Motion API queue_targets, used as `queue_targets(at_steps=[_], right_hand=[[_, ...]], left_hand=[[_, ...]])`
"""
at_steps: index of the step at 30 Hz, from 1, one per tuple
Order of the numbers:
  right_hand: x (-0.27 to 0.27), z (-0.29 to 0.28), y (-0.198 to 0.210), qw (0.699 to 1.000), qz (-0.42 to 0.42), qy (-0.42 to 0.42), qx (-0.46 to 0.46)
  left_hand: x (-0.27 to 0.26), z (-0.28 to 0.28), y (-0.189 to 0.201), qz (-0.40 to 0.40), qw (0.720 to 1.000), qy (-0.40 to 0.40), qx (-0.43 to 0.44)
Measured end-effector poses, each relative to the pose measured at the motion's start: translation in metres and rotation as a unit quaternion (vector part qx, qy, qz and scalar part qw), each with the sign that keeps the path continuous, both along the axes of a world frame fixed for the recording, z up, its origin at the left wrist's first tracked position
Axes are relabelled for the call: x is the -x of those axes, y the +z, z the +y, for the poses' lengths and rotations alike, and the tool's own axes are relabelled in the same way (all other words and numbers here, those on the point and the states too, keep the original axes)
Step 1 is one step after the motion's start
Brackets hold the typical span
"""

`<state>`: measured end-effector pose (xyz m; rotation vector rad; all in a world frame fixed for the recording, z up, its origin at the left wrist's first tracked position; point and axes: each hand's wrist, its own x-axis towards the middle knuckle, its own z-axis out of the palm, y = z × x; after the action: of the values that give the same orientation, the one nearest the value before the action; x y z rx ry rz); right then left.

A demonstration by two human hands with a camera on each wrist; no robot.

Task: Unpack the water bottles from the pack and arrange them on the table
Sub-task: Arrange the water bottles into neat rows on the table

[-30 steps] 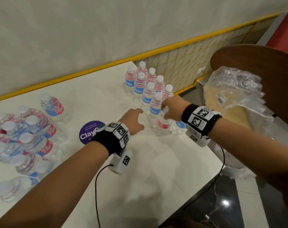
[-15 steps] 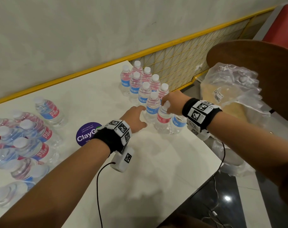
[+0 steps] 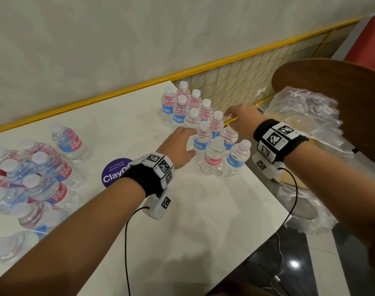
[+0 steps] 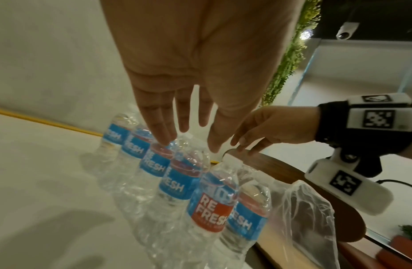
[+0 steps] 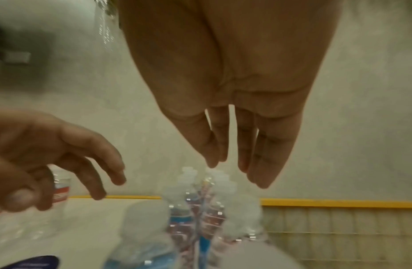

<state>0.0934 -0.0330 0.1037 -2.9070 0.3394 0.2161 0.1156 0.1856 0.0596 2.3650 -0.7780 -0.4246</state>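
Observation:
Several small water bottles [image 3: 203,129] stand upright in two rows at the far right corner of the white table [image 3: 182,231]. The nearest of them, one with a red label [image 3: 213,159], stands free at the front of the rows. My left hand [image 3: 180,142] is at the left side of the rows, fingers [image 4: 165,138] straight and about touching a bottle's shoulder. Just above the caps hovers my right hand [image 3: 240,118], its fingers [image 5: 257,163] straight and holding nothing. Several more bottles [image 3: 43,178] lie in a loose pile at the left.
The crumpled clear pack wrap [image 3: 306,116] lies on a brown wooden chair [image 3: 342,82] off the table's right edge. A purple round sticker [image 3: 114,171] is on the tabletop. A yellow-railed mesh panel [image 3: 246,82] and a wall close the far side.
My right hand set the red-label bottle upright at the front of the rows, let it go and rose over the caps. My left hand moved forward against the rows.

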Motion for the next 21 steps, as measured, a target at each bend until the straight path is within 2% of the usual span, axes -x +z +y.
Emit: queue_targets(at_steps=[2, 5, 8, 11, 18, 21], right_hand=[[-0.004, -0.012, -0.002, 0.998, 0.029, -0.043, 0.022], [-0.005, -0.017, -0.009, 0.995, 0.079, -0.06, 0.019], [-0.006, -0.019, -0.016, 0.995, 0.072, -0.064, -0.011], [-0.006, -0.022, -0.017, 0.995, 0.077, -0.063, -0.024], [-0.009, -0.026, -0.017, 0.995, 0.089, -0.03, -0.013], [-0.009, -0.027, -0.016, 0.995, 0.095, -0.026, -0.008]], left_hand=[[-0.002, -0.017, 0.006, -0.003, 1.0, -0.027, 0.016], [-0.003, -0.045, 0.009, -0.007, 0.997, -0.079, -0.003], [-0.002, -0.066, 0.007, -0.019, 0.993, -0.114, -0.034], [-0.002, -0.077, 0.002, -0.055, 0.99, -0.112, -0.066], [0.002, -0.086, -0.004, -0.08, 0.995, -0.044, -0.051], [-0.002, -0.084, 0.002, -0.056, 0.991, -0.093, -0.074]])
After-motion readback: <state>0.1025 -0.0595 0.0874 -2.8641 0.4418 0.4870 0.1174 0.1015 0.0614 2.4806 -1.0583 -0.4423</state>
